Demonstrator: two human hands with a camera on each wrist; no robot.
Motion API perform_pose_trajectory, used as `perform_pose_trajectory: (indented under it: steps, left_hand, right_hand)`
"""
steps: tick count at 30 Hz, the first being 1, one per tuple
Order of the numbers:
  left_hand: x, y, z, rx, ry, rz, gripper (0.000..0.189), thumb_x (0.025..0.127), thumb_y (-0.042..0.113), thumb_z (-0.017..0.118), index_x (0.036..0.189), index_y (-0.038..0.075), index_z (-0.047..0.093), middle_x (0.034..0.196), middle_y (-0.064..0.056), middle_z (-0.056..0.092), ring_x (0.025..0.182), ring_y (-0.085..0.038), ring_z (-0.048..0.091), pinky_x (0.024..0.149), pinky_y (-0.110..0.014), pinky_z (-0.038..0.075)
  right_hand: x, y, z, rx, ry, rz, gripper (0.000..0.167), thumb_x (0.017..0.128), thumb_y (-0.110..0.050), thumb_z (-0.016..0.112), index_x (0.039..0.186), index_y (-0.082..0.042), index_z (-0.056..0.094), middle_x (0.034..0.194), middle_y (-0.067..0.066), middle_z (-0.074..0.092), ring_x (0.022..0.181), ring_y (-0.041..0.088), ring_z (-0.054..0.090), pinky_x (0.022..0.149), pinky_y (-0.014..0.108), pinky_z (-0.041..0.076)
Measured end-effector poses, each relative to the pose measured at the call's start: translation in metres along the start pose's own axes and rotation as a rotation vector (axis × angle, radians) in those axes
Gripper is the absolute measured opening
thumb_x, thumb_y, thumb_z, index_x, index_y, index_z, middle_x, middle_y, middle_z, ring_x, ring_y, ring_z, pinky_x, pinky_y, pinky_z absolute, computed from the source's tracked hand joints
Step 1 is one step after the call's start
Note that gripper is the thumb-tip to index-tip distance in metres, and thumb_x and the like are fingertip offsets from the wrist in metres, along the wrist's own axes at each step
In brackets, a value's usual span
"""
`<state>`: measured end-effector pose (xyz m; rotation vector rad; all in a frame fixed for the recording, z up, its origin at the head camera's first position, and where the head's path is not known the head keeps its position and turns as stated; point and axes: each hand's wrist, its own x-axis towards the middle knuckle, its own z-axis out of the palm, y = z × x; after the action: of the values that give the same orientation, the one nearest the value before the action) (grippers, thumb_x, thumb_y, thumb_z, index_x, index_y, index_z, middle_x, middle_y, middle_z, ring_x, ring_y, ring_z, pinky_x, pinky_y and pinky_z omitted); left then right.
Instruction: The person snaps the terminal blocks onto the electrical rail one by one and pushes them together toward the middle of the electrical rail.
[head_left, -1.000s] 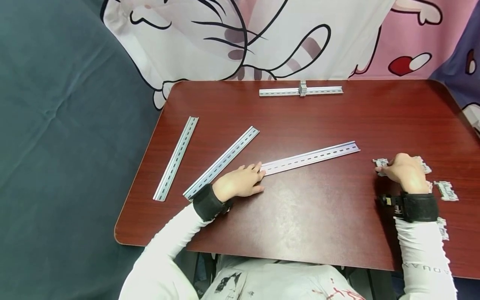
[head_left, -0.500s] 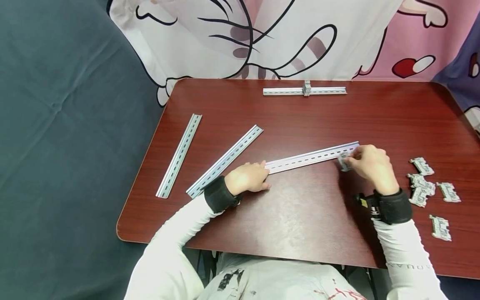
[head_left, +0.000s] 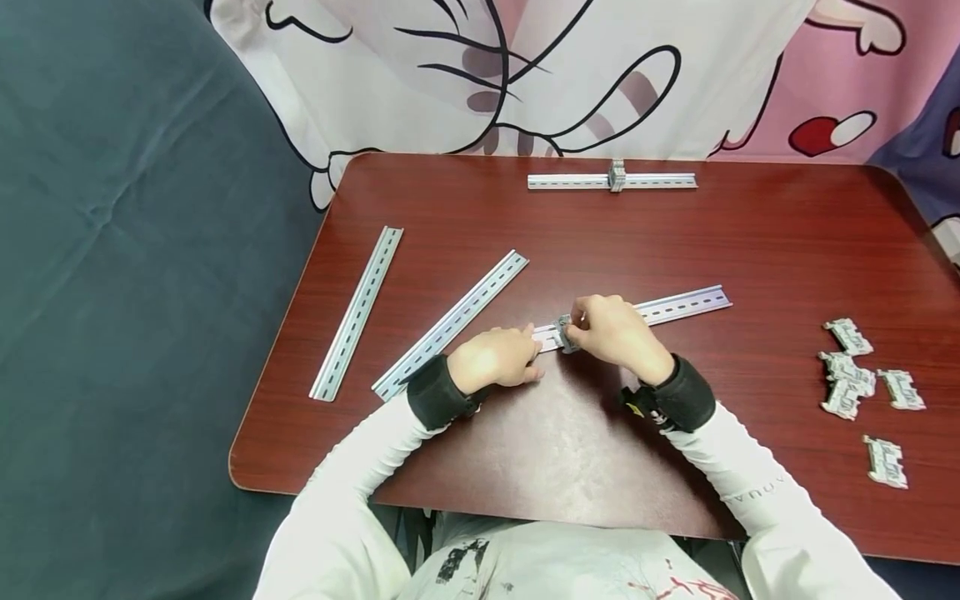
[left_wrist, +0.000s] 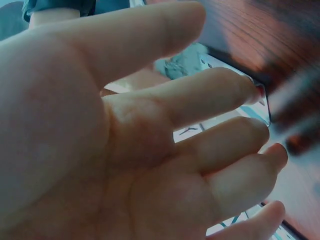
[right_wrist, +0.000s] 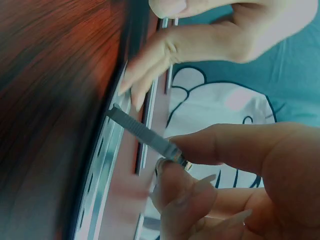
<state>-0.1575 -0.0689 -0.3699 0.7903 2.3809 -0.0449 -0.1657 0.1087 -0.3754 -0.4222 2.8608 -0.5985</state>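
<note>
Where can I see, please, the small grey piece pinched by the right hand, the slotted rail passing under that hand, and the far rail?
Grey piece (right_wrist: 142,132), right wrist view: middle of its ribbed side.
Slotted rail (head_left: 684,306), head view: bare right part.
Far rail (head_left: 573,182), head view: bare left half.

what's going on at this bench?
A person's left hand touches the left end of a slotted metal rail, while the right hand pinches a grey clip-on module at that rail, close to the left hand. Can't tell if it's seated. The back rail carries one mounted module. Two other rails lie to the left; loose modules lie at the right.
</note>
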Motion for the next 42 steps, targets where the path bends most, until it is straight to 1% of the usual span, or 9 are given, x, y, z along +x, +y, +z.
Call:
perform_pose_trajectory:
  steps: [12, 17, 22, 24, 26, 29, 34, 39, 42]
  left_hand:
    - [-0.001, -0.007, -0.001, 0.023, 0.012, 0.035, 0.035, 0.099, 0.039, 0.051, 0.118, 0.012, 0.062, 0.153, -0.014, 0.039, 0.13, -0.028, 0.051, 0.107, -0.041, 0.041]
    - [-0.001, -0.008, 0.001, 0.012, 0.032, 0.056, 0.028, 0.098, 0.039, 0.054, 0.102, 0.013, 0.063, 0.143, -0.011, 0.051, 0.12, -0.027, 0.058, 0.101, -0.041, 0.045]
    - [0.0, -0.008, 0.002, -0.025, 0.023, 0.046, 0.026, 0.098, 0.04, 0.054, 0.092, 0.015, 0.06, 0.15, -0.011, 0.044, 0.132, -0.028, 0.049, 0.11, -0.042, 0.038]
    - [0.001, -0.009, 0.001, -0.034, 0.019, 0.039, 0.026, 0.098, 0.04, 0.054, 0.09, 0.015, 0.059, 0.152, -0.011, 0.041, 0.134, -0.028, 0.047, 0.111, -0.041, 0.037]
    - [0.001, -0.01, 0.001, -0.036, 0.02, 0.038, 0.026, 0.098, 0.039, 0.054, 0.088, 0.016, 0.059, 0.15, -0.01, 0.044, 0.131, -0.028, 0.05, 0.109, -0.041, 0.039]
    - [0.0, -0.01, 0.0, -0.037, 0.021, 0.037, 0.027, 0.098, 0.039, 0.054, 0.092, 0.014, 0.062, 0.148, -0.01, 0.046, 0.128, -0.027, 0.052, 0.107, -0.04, 0.04]
    - [-0.001, -0.009, -0.002, -0.043, 0.036, 0.015, 0.033, 0.097, 0.039, 0.055, 0.108, 0.01, 0.067, 0.147, -0.011, 0.047, 0.13, -0.027, 0.051, 0.108, -0.04, 0.04]
    - [-0.002, -0.008, -0.001, -0.045, 0.057, 0.016, 0.038, 0.097, 0.038, 0.056, 0.118, 0.008, 0.064, 0.142, -0.011, 0.051, 0.127, -0.028, 0.054, 0.105, -0.04, 0.042]
    - [-0.001, -0.007, 0.0, -0.051, 0.063, 0.021, 0.042, 0.097, 0.038, 0.056, 0.126, 0.008, 0.062, 0.145, -0.012, 0.049, 0.13, -0.028, 0.051, 0.108, -0.041, 0.04]
  right_hand:
    - [0.012, -0.015, 0.012, -0.027, -0.031, -0.01, 0.013, 0.079, -0.02, 0.067, 0.07, -0.012, 0.062, 0.064, 0.003, 0.062, 0.06, 0.023, 0.059, 0.051, 0.035, 0.043]
    - [0.012, -0.02, 0.019, -0.038, 0.006, -0.034, 0.016, 0.078, -0.019, 0.068, 0.066, -0.012, 0.06, 0.062, 0.004, 0.061, 0.059, 0.026, 0.059, 0.051, 0.039, 0.045]
    - [0.016, -0.023, 0.022, -0.036, 0.016, -0.063, 0.02, 0.074, -0.013, 0.066, 0.058, -0.01, 0.053, 0.056, 0.003, 0.055, 0.056, 0.025, 0.056, 0.054, 0.042, 0.045]
    - [0.018, -0.023, 0.022, -0.044, 0.0, -0.067, 0.021, 0.073, -0.012, 0.065, 0.057, -0.01, 0.051, 0.055, 0.002, 0.052, 0.055, 0.024, 0.055, 0.055, 0.042, 0.045]
    - [0.021, -0.025, 0.022, -0.057, -0.017, -0.073, 0.023, 0.073, -0.011, 0.065, 0.056, -0.011, 0.049, 0.053, 0.0, 0.05, 0.055, 0.023, 0.054, 0.056, 0.042, 0.046]
    - [0.024, -0.027, 0.021, -0.073, -0.034, -0.074, 0.021, 0.072, -0.008, 0.065, 0.057, -0.01, 0.05, 0.054, 0.002, 0.051, 0.057, 0.025, 0.057, 0.058, 0.045, 0.05]
    - [0.031, -0.033, 0.018, -0.106, -0.099, -0.063, 0.014, 0.072, -0.005, 0.062, 0.061, -0.007, 0.054, 0.063, 0.011, 0.063, 0.067, 0.032, 0.065, 0.066, 0.049, 0.054]
    - [0.036, -0.036, 0.016, -0.124, -0.161, -0.015, 0.012, 0.073, -0.007, 0.066, 0.064, -0.007, 0.058, 0.072, 0.014, 0.068, 0.076, 0.033, 0.067, 0.072, 0.048, 0.055]
    - [0.035, -0.035, 0.017, -0.113, -0.159, 0.01, 0.01, 0.073, -0.008, 0.065, 0.065, -0.007, 0.059, 0.074, 0.015, 0.069, 0.078, 0.034, 0.068, 0.073, 0.048, 0.055]
